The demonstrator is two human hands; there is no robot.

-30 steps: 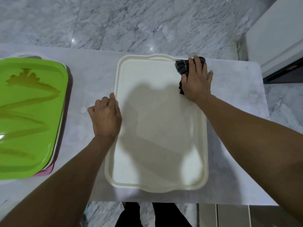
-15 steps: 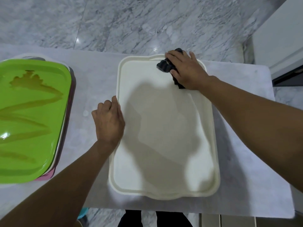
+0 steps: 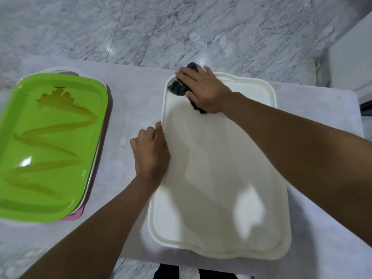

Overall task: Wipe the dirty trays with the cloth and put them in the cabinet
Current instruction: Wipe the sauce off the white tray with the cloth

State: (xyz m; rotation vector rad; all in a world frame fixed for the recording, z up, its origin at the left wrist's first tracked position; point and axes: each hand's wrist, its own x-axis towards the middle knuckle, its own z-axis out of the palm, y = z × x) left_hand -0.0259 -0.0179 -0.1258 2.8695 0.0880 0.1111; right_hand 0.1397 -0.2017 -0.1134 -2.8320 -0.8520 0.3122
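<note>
Head camera view, looking down on a white marble table (image 3: pixel 136 101) with a cream-white tray (image 3: pixel 221 178) lying flat on its right half. The tray is the landmark for everything else. Its surface looks plain and unmarked, crossed by shadows of the arms. A dark cloth (image 3: pixel 178 88) sits bunched in the tray's far left corner, partly over the rim there. The right hand (image 3: pixel 203 91) lies flat on top of the cloth, fingers spread and pressing down, so the cloth shows only ahead of the fingertips, beyond the hand at the rim, and as a small dark point under the heel of the palm. The right forearm crosses the tray diagonally from its near right side, hiding part of its surface. The left hand (image 3: pixel 151 152) rests on the tray's left rim about midway along, fingers curled loosely, thumb against the edge; whether it grips or only steadies the rim cannot be told. Well to the left of the white tray, apart from it, a green tray (image 3: pixel 50 148) tops a stack of trays; brownish zigzag smears cover its surface, and a pink tray edge (image 3: pixel 75 215) peeks out beneath it. Beyond the table is grey-veined marble floor (image 3: pixel 201 27). Far right of the tray stands a white cabinet (image 3: pixel 354 57).
</note>
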